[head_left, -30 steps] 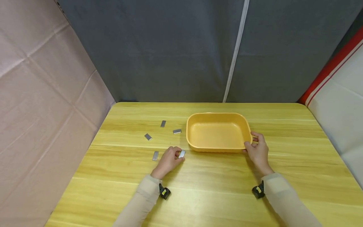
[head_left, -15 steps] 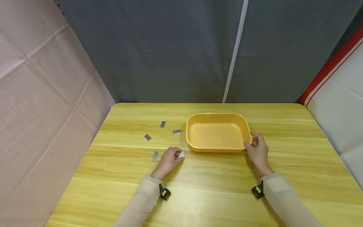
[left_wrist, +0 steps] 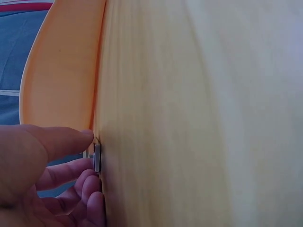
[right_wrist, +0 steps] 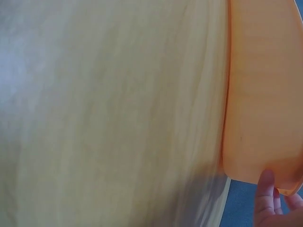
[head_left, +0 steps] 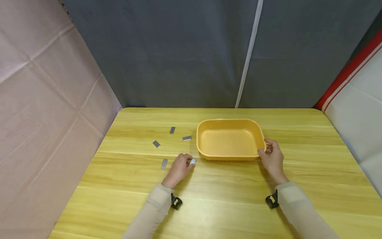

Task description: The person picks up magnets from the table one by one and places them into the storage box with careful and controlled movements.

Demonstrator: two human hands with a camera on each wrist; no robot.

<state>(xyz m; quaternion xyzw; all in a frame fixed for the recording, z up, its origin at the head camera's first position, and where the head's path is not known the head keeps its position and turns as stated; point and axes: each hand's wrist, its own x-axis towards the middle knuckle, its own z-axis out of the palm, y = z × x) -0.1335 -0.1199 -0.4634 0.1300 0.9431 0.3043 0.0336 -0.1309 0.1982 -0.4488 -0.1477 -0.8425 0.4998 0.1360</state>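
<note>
My left hand (head_left: 178, 170) pinches a small flat silver-grey rectangular block (head_left: 192, 161) by its edges, close to the tabletop. In the left wrist view, this block (left_wrist: 97, 157) sits between the thumb and fingertips, beside the wood. A shallow yellow plastic tub (head_left: 228, 156) stands to the right of that hand, its inside bare. At the tub's right end, my right hand (head_left: 272, 162) grips the wall, thumb at the near corner and fingers around the side. The right wrist view shows the thumb (right_wrist: 266, 189) against the orange-looking tub wall (right_wrist: 265, 94).
Several similar grey blocks lie left of the tub: one (head_left: 164, 164) beside the left hand, one (head_left: 156, 144) farther left, one (head_left: 172, 130) at the back and one (head_left: 187, 138) near the tub. A dark grey curtain (head_left: 179, 56) hangs behind the wooden table (head_left: 226, 199).
My left wrist has shifted slightly to the right, and the hand now covers a little more of the pinched block. The right hand and the tub stay where they were.
</note>
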